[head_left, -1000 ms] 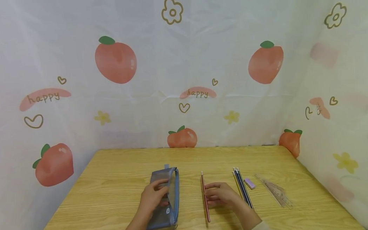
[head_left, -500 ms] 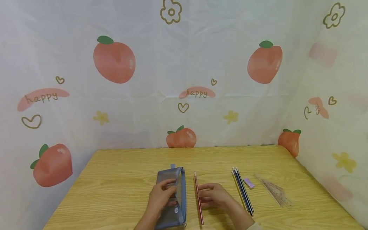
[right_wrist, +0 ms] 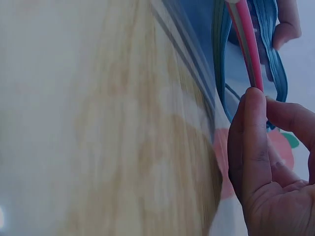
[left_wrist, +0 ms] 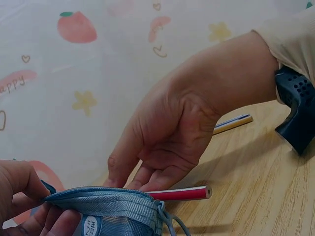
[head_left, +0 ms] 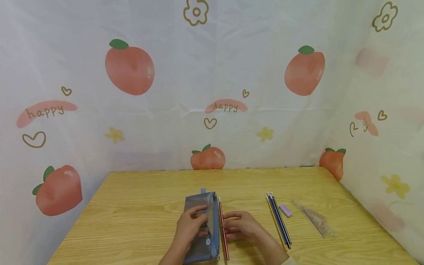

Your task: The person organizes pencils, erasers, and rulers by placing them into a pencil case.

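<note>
A blue-grey mesh pencil case [head_left: 201, 252] lies lengthwise on the table, its zipped side parted toward the right. My left hand [head_left: 189, 227] grips it, and in the left wrist view the thumb and fingers pinch its edge by the zip. Between the thumb and fingertips of my right hand [head_left: 244, 225] is a red pencil [head_left: 226, 247], held parallel to the case and close beside its opening. The right wrist view shows this pencil [right_wrist: 250, 46] overlapping the gap between the two blue zip edges [right_wrist: 268, 29]. Part of the left hand is hidden behind the case there.
To the right lie several pencils [head_left: 278, 221] side by side, dark ones and a yellow one. A pale purple eraser [head_left: 285, 210] is next to them, then clear rulers [head_left: 316, 219] overlapping each other. A printed cloth [head_left: 168, 135] stands behind the wooden table [head_left: 130, 218].
The pencil case and left hand have shifted right, while the right hand has brought the red pencil left. The gap between pencil and case has narrowed to almost nothing.
</note>
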`<state>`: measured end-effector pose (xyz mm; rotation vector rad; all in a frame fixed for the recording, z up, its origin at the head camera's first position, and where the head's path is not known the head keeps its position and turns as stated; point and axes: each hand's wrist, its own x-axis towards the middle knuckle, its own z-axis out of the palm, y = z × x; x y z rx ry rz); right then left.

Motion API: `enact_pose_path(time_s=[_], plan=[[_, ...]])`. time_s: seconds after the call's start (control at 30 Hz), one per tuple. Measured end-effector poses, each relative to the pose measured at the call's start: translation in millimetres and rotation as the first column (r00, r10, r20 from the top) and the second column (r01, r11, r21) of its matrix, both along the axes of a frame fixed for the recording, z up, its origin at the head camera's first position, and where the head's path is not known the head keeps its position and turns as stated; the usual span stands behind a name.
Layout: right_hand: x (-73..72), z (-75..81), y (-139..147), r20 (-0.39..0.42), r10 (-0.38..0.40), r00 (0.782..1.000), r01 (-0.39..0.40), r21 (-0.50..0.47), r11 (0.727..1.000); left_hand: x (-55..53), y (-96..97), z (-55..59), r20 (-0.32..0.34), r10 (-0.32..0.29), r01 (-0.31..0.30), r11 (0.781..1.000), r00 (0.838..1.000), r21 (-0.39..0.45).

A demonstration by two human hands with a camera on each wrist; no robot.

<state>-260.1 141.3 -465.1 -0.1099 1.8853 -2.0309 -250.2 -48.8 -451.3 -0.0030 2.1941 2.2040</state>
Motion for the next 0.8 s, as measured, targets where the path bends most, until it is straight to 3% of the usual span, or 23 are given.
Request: enact_pose_path(time_s=[0.5, 0.8], plan=[[-1.4, -0.9, -10, 0.005, 0.004, 1.0, -0.004, -0.014, 1.0, 0.2, 4.2, -1.8, 0.006, -0.029, 0.028, 0.999, 1.0, 0.021], [-4.6, 0.6, -13, -0.007, -0.014, 1.0, 0.014, 0.002, 1.0, 2.2, 5.3, -2.5, 0.013, -0.026, 0.027, 0.999, 1.0, -0.02]])
